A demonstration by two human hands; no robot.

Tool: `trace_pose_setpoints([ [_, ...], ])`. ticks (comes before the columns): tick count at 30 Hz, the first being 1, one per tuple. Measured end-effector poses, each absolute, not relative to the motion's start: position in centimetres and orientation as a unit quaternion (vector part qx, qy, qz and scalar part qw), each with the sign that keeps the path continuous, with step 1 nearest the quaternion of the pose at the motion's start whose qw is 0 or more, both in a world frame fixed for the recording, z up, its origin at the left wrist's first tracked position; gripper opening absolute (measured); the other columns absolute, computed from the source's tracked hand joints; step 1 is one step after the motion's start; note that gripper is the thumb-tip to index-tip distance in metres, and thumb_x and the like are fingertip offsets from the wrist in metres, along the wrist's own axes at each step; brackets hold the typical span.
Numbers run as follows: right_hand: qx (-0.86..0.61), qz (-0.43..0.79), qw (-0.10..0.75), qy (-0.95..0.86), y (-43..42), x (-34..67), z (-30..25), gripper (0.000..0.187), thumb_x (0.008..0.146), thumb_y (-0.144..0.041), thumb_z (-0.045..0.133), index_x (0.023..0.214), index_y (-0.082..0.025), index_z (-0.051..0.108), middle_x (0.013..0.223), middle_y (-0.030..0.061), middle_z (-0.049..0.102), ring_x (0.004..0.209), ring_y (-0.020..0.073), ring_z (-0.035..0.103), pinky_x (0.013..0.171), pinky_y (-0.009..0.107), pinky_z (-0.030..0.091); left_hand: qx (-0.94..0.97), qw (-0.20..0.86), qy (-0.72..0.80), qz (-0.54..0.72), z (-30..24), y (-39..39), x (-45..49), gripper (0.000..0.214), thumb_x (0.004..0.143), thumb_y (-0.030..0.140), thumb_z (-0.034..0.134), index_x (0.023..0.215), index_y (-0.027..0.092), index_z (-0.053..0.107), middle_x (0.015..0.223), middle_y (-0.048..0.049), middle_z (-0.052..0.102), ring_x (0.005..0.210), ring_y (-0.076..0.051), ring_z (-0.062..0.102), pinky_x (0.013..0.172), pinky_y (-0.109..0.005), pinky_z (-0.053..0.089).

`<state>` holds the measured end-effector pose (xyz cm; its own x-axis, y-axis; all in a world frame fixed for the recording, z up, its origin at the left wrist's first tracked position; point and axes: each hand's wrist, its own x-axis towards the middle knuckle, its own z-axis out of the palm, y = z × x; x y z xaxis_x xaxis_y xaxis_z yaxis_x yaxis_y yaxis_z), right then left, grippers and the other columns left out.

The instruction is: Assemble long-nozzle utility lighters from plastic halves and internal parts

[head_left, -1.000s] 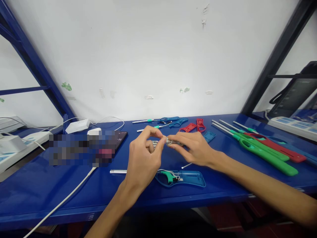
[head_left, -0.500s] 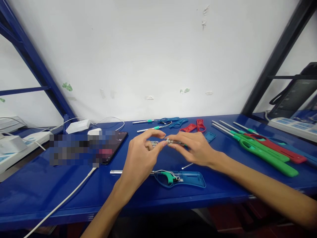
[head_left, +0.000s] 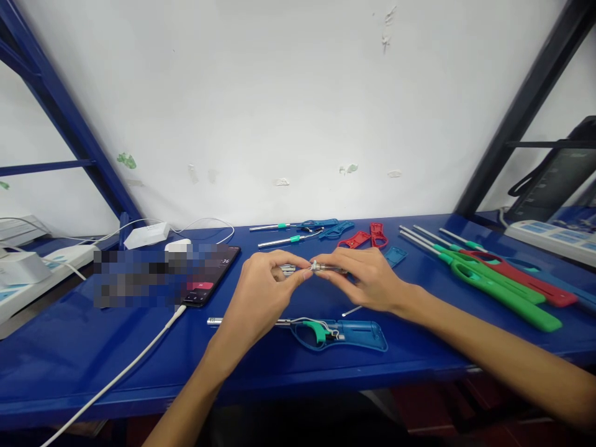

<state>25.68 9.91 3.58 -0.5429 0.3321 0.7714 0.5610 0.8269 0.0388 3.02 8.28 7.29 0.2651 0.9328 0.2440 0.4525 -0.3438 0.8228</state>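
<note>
My right hand (head_left: 367, 277) is closed around a small clear, tube-like lighter fuel tank (head_left: 329, 268), largely covered by the fingers. The thumb and forefinger of my left hand (head_left: 263, 285) pinch the white tip at its left end. Below both hands lies an opened gas lighter, its blue half-shell (head_left: 365, 335) holding a green trigger (head_left: 317, 333), white wires and a metal barrel (head_left: 215, 321). My left wrist hides part of that barrel. Some small metal pieces (head_left: 287, 269) show behind my left fingers. A thin rod (head_left: 351, 311) lies under my right hand.
Metal lighter barrels (head_left: 279, 242), blue shell halves (head_left: 336, 230) and red shell halves (head_left: 379, 234) lie along the back. Assembled green (head_left: 507, 292) and red (head_left: 526, 279) lighters lie at right. A phone (head_left: 214, 279) with a white cable (head_left: 135, 354) is at left.
My left thumb and forefinger, apart at the upper finger before, have closed together on the white tip of the fuel tank. My right hand has stayed nearly still.
</note>
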Motion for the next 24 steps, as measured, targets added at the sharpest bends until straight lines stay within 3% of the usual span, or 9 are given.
trace_pose_setpoints([
  [14,-0.251,-0.145,0.403,-0.868,10.0,25.7,3.5,0.022,0.108,-0.027,0.057,0.117,-0.016,0.073,0.089,0.0045,0.080,0.071,0.0137,0.073,0.060,0.026,0.054,0.742,0.273,0.486,0.372,7.0,8.3,3.1,0.017,0.088,0.035,0.072,0.088,0.022,0.083,0.069,-0.0009,0.074,0.048,-0.015,0.057,0.051,-0.029,0.041],
  [21,-0.264,-0.154,0.407,-0.861,10.1,25.9,3.9,0.023,0.108,-0.030,0.058,0.116,-0.018,0.075,0.087,0.0033,0.080,0.069,0.0136,0.071,0.058,0.027,0.051,0.756,0.270,0.487,0.343,7.3,8.3,3.0,0.020,0.089,0.038,0.074,0.097,0.022,0.083,0.057,0.0022,0.063,0.051,-0.017,0.057,0.052,-0.030,0.041],
  [24,-0.280,-0.156,0.414,-0.852,9.7,26.3,5.2,0.022,0.106,-0.031,0.060,0.115,-0.019,0.076,0.089,0.0042,0.081,0.071,0.0152,0.072,0.060,0.028,0.052,0.783,0.250,0.473,0.317,7.0,8.2,3.1,0.016,0.092,0.031,0.073,0.102,0.023,0.082,0.072,-0.0002,0.073,0.062,-0.018,0.062,0.060,-0.031,0.047],
])
